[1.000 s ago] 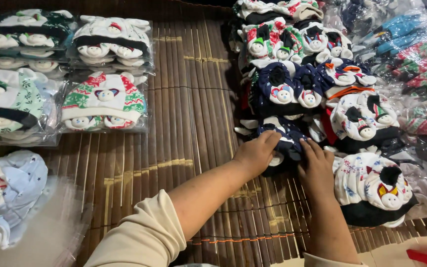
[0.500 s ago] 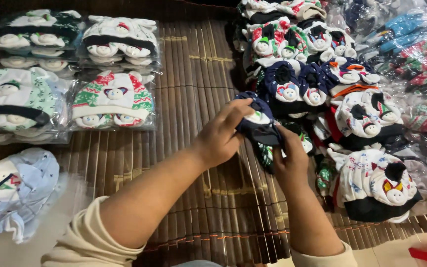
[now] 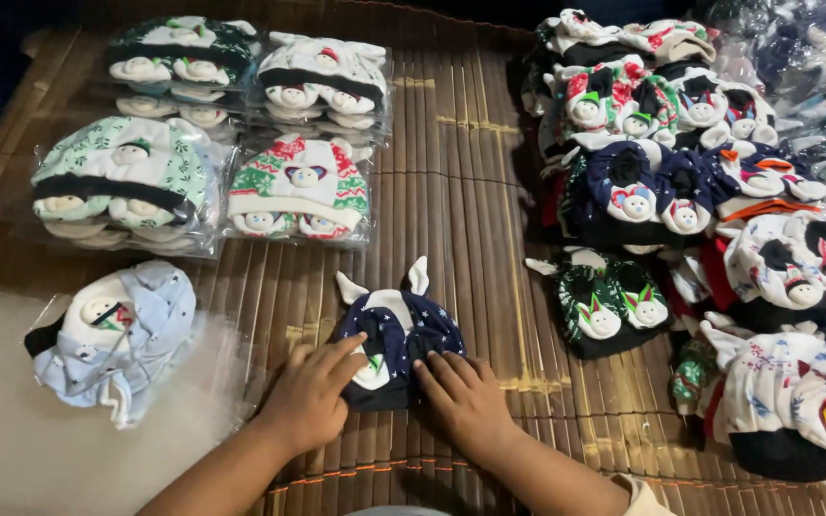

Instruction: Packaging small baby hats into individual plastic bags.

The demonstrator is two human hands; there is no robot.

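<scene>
Both hands (image 3: 313, 397) (image 3: 466, 401) flat on navy hat (image 3: 396, 339), its lower edge hidden — forearms cut off

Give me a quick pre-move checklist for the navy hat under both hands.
1. Left hand on the navy hat: ok, fingers rest on it.
2. Right hand on the hat: ok.
3. Hat lying flat on the bamboo mat: ok.
4. Hat apart from the pale blue hat: ok.
5. Clear bag opened: cannot tell.
6. Green hat clear of the hands: ok.
</scene>
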